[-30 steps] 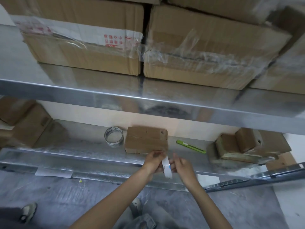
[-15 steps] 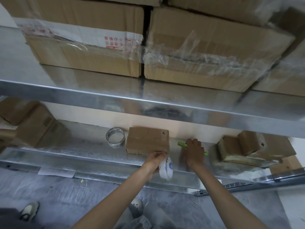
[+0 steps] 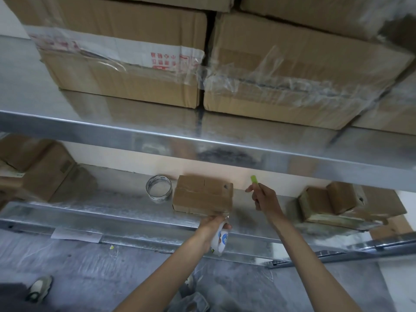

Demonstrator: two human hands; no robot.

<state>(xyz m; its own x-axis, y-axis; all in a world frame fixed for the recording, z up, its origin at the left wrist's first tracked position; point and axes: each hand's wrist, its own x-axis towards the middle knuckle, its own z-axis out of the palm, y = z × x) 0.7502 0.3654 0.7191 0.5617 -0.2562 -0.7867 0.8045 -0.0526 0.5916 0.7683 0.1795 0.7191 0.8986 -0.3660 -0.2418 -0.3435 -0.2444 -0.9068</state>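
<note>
At 5 o'clock of box (image 3: 202,194) on shelf (image 3: 112,204), left hand (image 3: 212,225) grip curls round tape roll (image 3: 221,239), likely light, stiff-cored; at 3 o'clock right hand (image 3: 264,200) grip pinches slim cutter (image 3: 254,179), best held mid-body.

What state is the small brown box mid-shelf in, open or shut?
Shut: the small brown box has its top flaps lying flat and closed; nothing inside shows.

Two forearms are shown bare from wrist to frame edge, ending in the left hand (image 3: 213,224) and right hand (image 3: 264,199). Faded grey-blue denim (image 3: 195,304) is seen beneath them, a pale shoe (image 3: 188,280) is glimpsed beside the left forearm, and a grey-and-white trainer (image 3: 38,289) is pictured at lower left.
</note>
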